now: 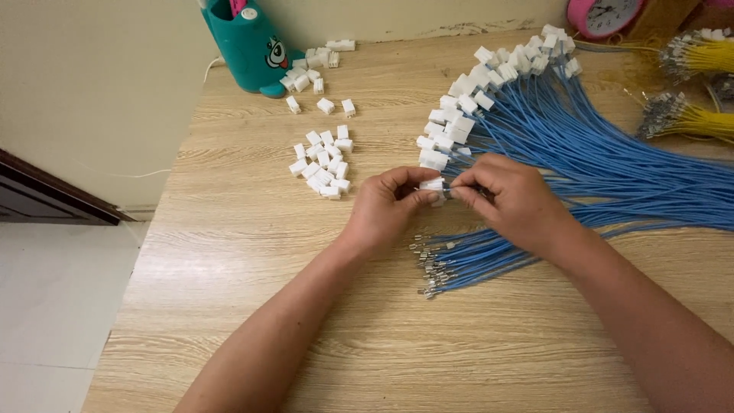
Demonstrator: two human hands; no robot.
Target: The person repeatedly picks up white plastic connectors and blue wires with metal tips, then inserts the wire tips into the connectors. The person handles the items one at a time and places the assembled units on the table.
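Two bare forearms w/ hands in head view; left hand [386, 206] and right hand [512, 200] both ungloved; no sleeves visible up to frame edge; no rings, watch or bracelets on wrists or fingers; nails short, unpainted as far as can be seen; forearms lean, fingers slim.

Loose connectors [322, 163] left of wire bundle [612, 164]

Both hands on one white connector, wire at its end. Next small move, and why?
Probably push the blue wire fully into the white connector. The left hand pinches the connector, the right hand holds the wire at its end, and the finished wires fanned behind all carry connectors, while the bundle below shows bare metal terminals.
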